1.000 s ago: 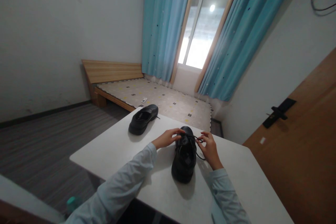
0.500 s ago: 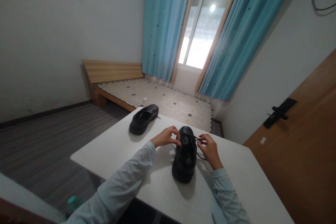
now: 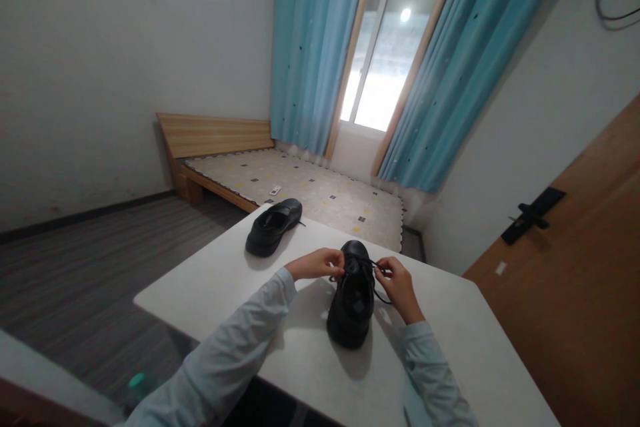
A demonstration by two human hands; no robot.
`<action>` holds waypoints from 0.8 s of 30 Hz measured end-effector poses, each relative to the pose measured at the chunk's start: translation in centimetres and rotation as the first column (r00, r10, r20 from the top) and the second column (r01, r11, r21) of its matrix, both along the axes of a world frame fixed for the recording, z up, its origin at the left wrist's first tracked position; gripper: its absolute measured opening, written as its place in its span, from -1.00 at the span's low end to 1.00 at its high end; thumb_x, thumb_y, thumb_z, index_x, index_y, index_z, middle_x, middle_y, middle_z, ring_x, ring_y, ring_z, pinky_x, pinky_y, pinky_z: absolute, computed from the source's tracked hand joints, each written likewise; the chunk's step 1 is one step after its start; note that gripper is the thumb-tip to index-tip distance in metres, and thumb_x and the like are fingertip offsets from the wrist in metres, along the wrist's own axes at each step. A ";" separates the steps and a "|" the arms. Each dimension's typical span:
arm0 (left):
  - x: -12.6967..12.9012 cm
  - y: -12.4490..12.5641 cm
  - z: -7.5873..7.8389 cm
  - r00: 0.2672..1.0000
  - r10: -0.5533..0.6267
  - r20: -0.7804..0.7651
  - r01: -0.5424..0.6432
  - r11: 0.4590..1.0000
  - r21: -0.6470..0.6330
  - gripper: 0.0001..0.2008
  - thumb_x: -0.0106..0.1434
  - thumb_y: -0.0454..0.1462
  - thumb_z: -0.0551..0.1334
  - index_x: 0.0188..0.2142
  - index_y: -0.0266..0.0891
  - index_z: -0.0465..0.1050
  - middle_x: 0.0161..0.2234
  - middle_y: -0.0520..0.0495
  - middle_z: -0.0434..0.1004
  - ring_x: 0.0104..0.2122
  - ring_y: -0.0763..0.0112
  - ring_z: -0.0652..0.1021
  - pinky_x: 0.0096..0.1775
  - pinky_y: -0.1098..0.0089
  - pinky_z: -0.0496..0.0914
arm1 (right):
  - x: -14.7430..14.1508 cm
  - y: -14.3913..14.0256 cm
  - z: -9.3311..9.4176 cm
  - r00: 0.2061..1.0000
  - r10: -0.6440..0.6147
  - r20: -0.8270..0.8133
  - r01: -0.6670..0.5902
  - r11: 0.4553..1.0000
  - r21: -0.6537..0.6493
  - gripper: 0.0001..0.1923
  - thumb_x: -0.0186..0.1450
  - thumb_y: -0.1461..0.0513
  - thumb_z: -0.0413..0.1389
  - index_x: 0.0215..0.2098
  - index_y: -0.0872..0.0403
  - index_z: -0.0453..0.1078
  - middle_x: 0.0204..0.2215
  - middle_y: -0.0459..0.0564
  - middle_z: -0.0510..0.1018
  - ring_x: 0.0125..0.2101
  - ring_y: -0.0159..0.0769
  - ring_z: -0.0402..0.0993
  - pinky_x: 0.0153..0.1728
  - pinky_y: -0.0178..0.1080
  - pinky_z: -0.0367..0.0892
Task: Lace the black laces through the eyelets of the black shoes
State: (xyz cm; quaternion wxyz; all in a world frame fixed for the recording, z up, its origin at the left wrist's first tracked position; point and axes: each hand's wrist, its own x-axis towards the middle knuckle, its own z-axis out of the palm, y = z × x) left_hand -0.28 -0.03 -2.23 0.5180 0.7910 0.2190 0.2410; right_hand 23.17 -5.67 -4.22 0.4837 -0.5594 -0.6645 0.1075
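On the white surface (image 3: 300,373), directly in front of us, stood the near black shoe (image 3: 353,300), our landmark for everything else. We judged its lacing to be underway but unfinished: lace ran across the top of the shoe and a loose loop hung off its right side, and we could see no finished bow.

Our left hand (image 3: 320,263) sat just left of the shoe's far end, fingers pinched narrowly on a lace end. Our right hand (image 3: 395,280) sat just right of that same end, also closed tight on the black lace (image 3: 373,267), which stretched between the two hands over the shoe's upper. Both pale sleeves reached in from the near edge of the surface on either side of the shoe.

The shoe's long axis ran almost straight away from us, heel nearest and rounded toe pointing toward the window.

Beyond and to the left of that shoe, well apart from it, lay the second black shoe (image 3: 273,227), angled with its toe up and to the right, its lace trailing. Farther still behind both were the bed (image 3: 300,187), then the blue curtains (image 3: 310,47) and the window (image 3: 390,60).
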 end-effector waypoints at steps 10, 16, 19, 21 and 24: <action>0.0 0.0 0.2 0.994 0.079 0.070 -0.083 0.996 0.045 -0.63 0.05 -0.04 0.27 -0.40 -0.34 0.38 -0.47 0.02 0.41 -0.45 0.52 0.40 -0.36 0.47 0.28 | 0.6 0.2 0.1 0.982 -0.011 -0.189 -0.001 0.998 -0.063 -0.67 0.03 0.00 0.21 -0.45 0.11 0.41 -0.43 0.03 0.52 -0.40 -0.23 0.46 -0.40 -0.16 0.45; 0.1 0.0 0.1 0.994 0.107 0.025 -0.109 0.990 0.093 -0.66 0.09 -0.06 0.26 -0.34 -0.33 0.42 -0.42 -0.02 0.47 -0.39 0.47 0.46 -0.31 0.45 0.31 | 1.4 0.2 0.7 0.862 0.011 -0.507 -0.060 0.995 -0.081 -0.69 -0.01 0.08 0.28 -0.43 0.14 0.44 -0.40 0.01 0.54 -0.34 -0.20 0.51 -0.25 -0.07 0.46; 0.1 0.1 -0.1 0.984 0.174 0.036 -0.177 0.977 0.120 -0.67 0.16 -0.06 0.19 -0.33 -0.32 0.42 -0.42 -0.04 0.49 -0.39 0.45 0.47 -0.31 0.45 0.33 | 1.2 0.0 1.1 0.803 -0.005 -0.596 -0.057 0.995 -0.085 -0.72 0.00 0.11 0.28 -0.41 0.14 0.46 -0.39 0.01 0.56 -0.32 -0.21 0.52 -0.18 -0.06 0.45; 0.1 0.3 -0.3 0.973 0.226 0.050 -0.231 0.962 0.143 -0.67 0.19 -0.06 0.15 -0.33 -0.32 0.42 -0.42 -0.04 0.49 -0.40 0.45 0.47 -0.31 0.45 0.35 | 1.0 -0.1 1.2 0.755 0.009 -0.655 -0.087 0.992 -0.088 -0.73 0.01 0.13 0.28 -0.40 0.14 0.46 -0.39 0.02 0.58 -0.29 -0.19 0.53 -0.15 -0.04 0.44; 0.0 0.5 -0.4 0.957 0.286 0.050 -0.290 0.939 0.185 -0.69 0.22 -0.09 0.12 -0.33 -0.33 0.42 -0.42 -0.05 0.49 -0.40 0.46 0.47 -0.30 0.44 0.36 | 0.8 -0.1 1.2 0.683 0.049 -0.729 -0.143 0.987 -0.068 -0.75 0.04 0.14 0.27 -0.39 0.14 0.44 -0.38 0.02 0.58 -0.25 -0.16 0.54 -0.12 -0.04 0.43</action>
